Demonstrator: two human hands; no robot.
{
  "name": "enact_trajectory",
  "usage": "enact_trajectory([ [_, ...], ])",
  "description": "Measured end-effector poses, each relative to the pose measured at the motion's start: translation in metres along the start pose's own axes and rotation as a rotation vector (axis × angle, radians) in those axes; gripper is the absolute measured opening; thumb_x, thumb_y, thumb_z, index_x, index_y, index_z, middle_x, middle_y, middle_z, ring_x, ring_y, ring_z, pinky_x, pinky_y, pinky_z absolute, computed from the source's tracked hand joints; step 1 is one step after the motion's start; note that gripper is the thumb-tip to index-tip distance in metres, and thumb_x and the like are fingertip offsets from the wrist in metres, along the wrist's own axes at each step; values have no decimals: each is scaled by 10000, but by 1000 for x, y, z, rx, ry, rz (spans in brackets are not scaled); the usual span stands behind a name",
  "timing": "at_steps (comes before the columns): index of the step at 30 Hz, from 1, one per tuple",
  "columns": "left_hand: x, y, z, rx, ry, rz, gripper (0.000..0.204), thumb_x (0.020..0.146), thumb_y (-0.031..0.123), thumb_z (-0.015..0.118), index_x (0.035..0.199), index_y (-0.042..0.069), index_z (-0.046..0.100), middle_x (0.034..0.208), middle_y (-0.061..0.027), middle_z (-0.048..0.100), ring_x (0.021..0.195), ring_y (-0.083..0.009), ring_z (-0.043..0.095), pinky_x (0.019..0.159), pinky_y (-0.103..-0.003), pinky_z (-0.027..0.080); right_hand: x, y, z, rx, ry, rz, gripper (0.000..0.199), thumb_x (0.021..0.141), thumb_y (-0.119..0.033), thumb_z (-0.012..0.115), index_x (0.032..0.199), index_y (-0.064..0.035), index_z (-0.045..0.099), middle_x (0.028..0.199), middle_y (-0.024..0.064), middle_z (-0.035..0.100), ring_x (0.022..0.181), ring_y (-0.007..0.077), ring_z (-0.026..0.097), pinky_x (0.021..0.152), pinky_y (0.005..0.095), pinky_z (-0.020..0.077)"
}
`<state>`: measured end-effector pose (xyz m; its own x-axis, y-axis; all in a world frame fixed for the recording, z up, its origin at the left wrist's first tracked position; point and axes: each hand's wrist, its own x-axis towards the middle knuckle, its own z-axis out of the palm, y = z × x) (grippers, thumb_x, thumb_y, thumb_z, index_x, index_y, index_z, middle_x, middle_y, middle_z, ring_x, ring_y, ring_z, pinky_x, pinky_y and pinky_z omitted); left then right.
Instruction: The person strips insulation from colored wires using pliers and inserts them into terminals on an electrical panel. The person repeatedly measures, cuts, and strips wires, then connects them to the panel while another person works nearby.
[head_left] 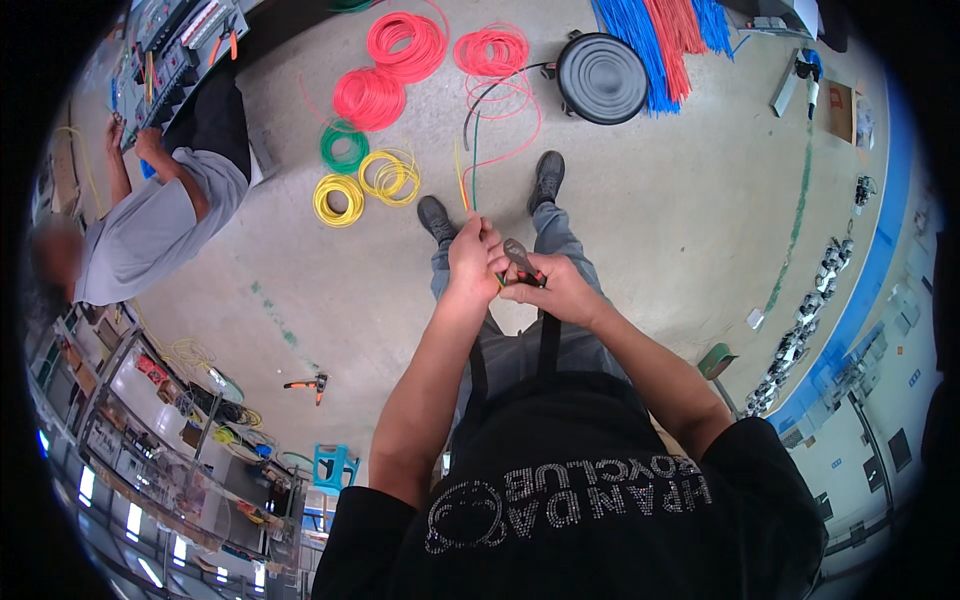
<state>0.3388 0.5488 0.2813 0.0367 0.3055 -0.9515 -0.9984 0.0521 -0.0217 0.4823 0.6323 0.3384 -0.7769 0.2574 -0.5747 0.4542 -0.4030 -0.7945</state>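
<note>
My left hand (pixel 474 258) is closed around a few thin wires: a green wire (pixel 475 155), a yellow wire (pixel 461 178) and a red one run out past its fingertips toward the floor. Short coloured ends show below that hand, next to my right hand (pixel 562 292). The right fingers are wrapped round a pair of pliers (pixel 519 256) with a dark head and some red on the handles. Both hands are close together in front of my waist. Whether the plier jaws touch the wires is hidden by my fingers.
Red wire coils (pixel 407 47), a green coil (pixel 344 149) and yellow coils (pixel 338 201) lie on the floor ahead. Beyond my feet stands a round black stool (pixel 603 78), beside blue wire bundles (pixel 640 50). An orange-handled tool (pixel 318 385) lies left. A co-worker in grey (pixel 165 225) works far left.
</note>
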Motion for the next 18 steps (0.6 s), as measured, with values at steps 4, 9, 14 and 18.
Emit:
enact_trajectory([
  [4, -20, -12, -7, 216, 126, 129, 370, 1081, 438, 443, 857, 145, 465, 600, 57, 314, 444, -66, 256, 392, -250, 190, 21, 25, -17, 203, 119, 212, 276, 909, -301, 760, 872, -39, 685, 669, 6, 599, 592, 82, 570, 561, 266, 451],
  [9, -23, -57, -44, 576, 174, 409, 376, 1080, 425, 456, 843, 134, 476, 599, 48, 402, 399, -60, 309, 353, -259, 258, 88, 25, -2, 106, 74, 412, 321, 911, -311, 762, 808, -22, 668, 633, 4, 581, 548, 111, 552, 515, 286, 435],
  [14, -19, -95, -63, 828, 262, 747, 367, 1104, 316, 425, 847, 64, 499, 652, 45, 414, 546, -46, 376, 474, -269, 331, 114, 33, 31, -392, 98, 465, 333, 784, -295, 808, 759, 18, 699, 673, 109, 678, 620, 187, 640, 631, 372, 509],
  [18, -42, -100, -69, 475, 134, 425, 392, 1099, 367, 427, 850, 78, 515, 654, 34, 442, 553, -98, 444, 512, -288, 374, 109, 56, 35, -109, -58, 555, 294, 814, -261, 800, 747, 3, 692, 707, 85, 667, 640, 178, 613, 633, 378, 493],
])
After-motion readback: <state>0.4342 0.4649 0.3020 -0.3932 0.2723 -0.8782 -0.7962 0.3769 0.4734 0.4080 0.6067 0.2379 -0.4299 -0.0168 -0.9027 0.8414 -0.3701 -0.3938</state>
